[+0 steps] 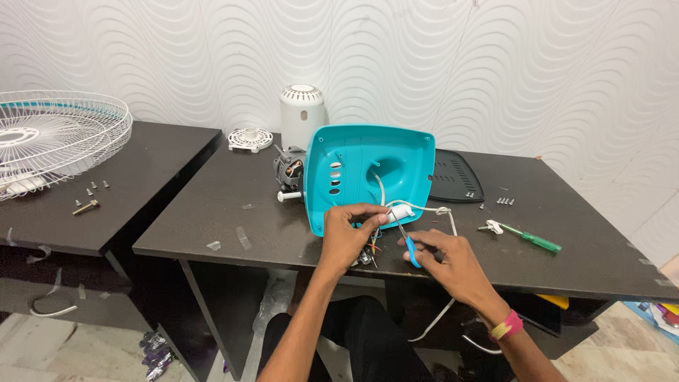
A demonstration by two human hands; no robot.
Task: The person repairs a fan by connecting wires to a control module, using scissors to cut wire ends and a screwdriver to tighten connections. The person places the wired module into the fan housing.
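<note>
Head view. The small wired parts (368, 255) beneath the hands are largely hidden and cannot be identified; the wire fan guard (49, 141) at far left is cut off by the frame edge. The left hand (346, 230) pinches a small white component (399, 211) at the lower edge of the upright teal fan housing (368, 170), mid-desk. The right hand (445, 258) is closed around blue-handled pliers (409, 249) just beside it.

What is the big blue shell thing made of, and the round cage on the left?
The teal shell looks like moulded plastic: smooth, slightly glossy, with cut slots. The white fan cage seems to be thin metal wire, probably coated white, though that is hard to tell from here.
</note>
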